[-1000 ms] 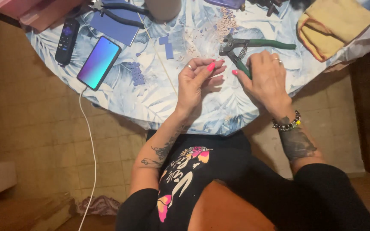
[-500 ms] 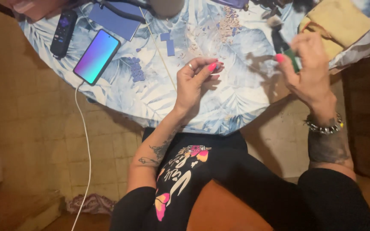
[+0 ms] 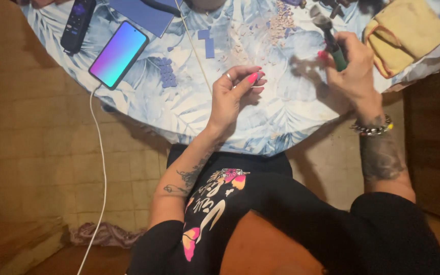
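- Head view, counts: one round table (image 3: pixel 281 132) with a blue-and-white leaf-print cloth; one pair of green-handled pliers (image 3: pixel 332 43); one smartphone (image 3: pixel 118 54) with a lit screen; one white cable (image 3: pixel 99 168); one black remote control (image 3: pixel 78 23); one yellow cloth (image 3: pixel 406 35); one loose pile of pale beads (image 3: pixel 280 20); one small blue cluster (image 3: pixel 167 71).
- The pliers are held above the table's far right part, just left of the yellow cloth, handles down in the palm, metal head pointing toward the far edge.
- Right hand (image 3: pixel 350 69): raised off the table, fingers wrapped tight round the pliers' handles, back of the hand toward the camera; a beaded bracelet sits at the wrist, and the tattooed forearm runs back past the near edge.
- Left hand (image 3: pixel 235 94): resting near the table's near edge at centre, fingers curled with thumb and forefinger tips pinched together; whether anything small lies between them cannot be made out. A ring shows on one finger.
- The smartphone lies near the left edge, its cable dropping over the edge to the floor; the remote control lies beyond it, at the far left.
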